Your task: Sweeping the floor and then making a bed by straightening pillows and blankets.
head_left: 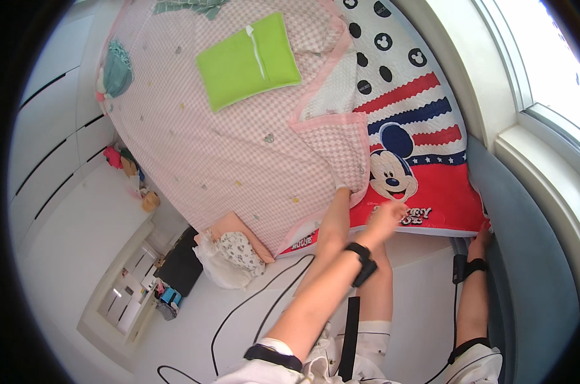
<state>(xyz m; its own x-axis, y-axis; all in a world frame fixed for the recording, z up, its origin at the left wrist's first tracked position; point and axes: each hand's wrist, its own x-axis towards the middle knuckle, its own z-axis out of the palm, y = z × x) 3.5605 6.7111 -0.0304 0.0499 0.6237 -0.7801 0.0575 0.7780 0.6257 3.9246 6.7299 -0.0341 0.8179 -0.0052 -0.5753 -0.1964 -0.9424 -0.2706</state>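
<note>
Our right hand [480, 235] is down at the near right corner of a red, white and blue quilted cloth cover [440, 182] with a big cartoon mouse on it. Its fingers are partly hidden there, so we cannot tell if they pinch the cloth. Our left hand [389, 214] is over the red part, close to the cover's near edge. Its fingers look curled in, but it is blurry, and we cannot tell if it touches or holds anything.

We think the job is partly done. The red end of the cover looks mostly flat. On top, a pink-and-white checked cloth blanket [206, 147] is spread wide, but its right edge is folded back and bumpy, so that bit seems left to smooth.

Our left arm slants up and across to the right. Our right arm points nearly straight ahead, just beside a long blue-grey padded panel [526, 237] along the cover's right edge.

Farther out, a bright green cloth pillow [238, 73] with a white zip lies toward the blanket's far edge. A see-through white plastic bag [212, 265] sits by its near left corner.
</note>
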